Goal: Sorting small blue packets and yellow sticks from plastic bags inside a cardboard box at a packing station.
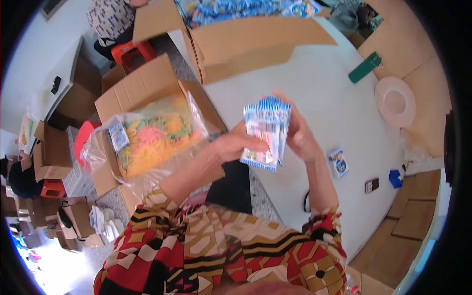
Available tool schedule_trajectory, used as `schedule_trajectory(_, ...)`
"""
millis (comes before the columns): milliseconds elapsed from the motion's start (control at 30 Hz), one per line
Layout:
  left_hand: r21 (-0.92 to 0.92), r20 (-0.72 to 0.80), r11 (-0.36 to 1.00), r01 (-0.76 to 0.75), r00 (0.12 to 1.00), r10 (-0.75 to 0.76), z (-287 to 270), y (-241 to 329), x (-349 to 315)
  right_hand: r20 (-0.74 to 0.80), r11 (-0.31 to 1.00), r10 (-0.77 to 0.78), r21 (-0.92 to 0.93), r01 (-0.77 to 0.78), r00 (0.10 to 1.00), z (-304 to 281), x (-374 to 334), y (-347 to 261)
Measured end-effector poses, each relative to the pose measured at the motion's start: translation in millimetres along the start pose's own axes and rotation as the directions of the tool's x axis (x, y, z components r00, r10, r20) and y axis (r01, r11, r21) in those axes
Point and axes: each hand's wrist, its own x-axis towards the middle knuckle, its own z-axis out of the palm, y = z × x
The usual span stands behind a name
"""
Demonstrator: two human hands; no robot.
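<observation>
A few blue-and-white sachets (pixel 265 129), held together as a small overlapping bunch, are upright between my hands above the white table. My left hand (pixel 238 143) grips them from the left, its thumb across the front one. Wrapped round their right side and back is my right hand (pixel 301 137), its fingers partly hidden behind the sachets. To my left is an open carton (pixel 140 83) lined with clear plastic. It is heaped with thin strips (pixel 160 137) in yellow, orange, pink and green, and one blue-and-white sachet (pixel 118 136) lies on them.
Ahead, a large carton (pixel 246 44) holds many blue packets (pixel 246 10). On the white table (pixel 314 113) are another sachet (pixel 338 162), a green bottle (pixel 365 67), a pale hat (pixel 395 102) and a small dark box (pixel 371 185). Other people sit at the far left.
</observation>
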Motion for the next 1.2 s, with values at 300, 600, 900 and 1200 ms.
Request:
schedule_trajectory(300, -0.343, 0.496, 0.939, 0.027, 0.854, 0.156, 8.6, -61.6, 15.4, 0.595, 0.971, 0.055, 0.156, -0.182, 0.802, -13.6, 12.4, 10.9)
schedule_trajectory(600, -0.656, 0.492, 0.682, 0.324, 0.868, 0.060, 5.7, -48.9, 29.2, 0.416, 0.953, 0.165, -0.302, -0.036, 0.894, -32.8, 4.5, -33.1)
schedule_trajectory(900, -0.642, 0.398, 0.698, 0.318, 0.916, -0.051, 2.6, -14.7, 42.0, -0.142, 0.974, 0.166, -0.134, -0.185, 0.976, -40.4, 3.1, -48.1)
schedule_trajectory(1200, 0.868, 0.097, 0.310, -0.389, 0.743, 0.662, 23.3, 23.7, 25.0, -0.289, 0.958, 0.285, 0.042, -0.285, 0.914, -46.1, 9.8, -49.4)
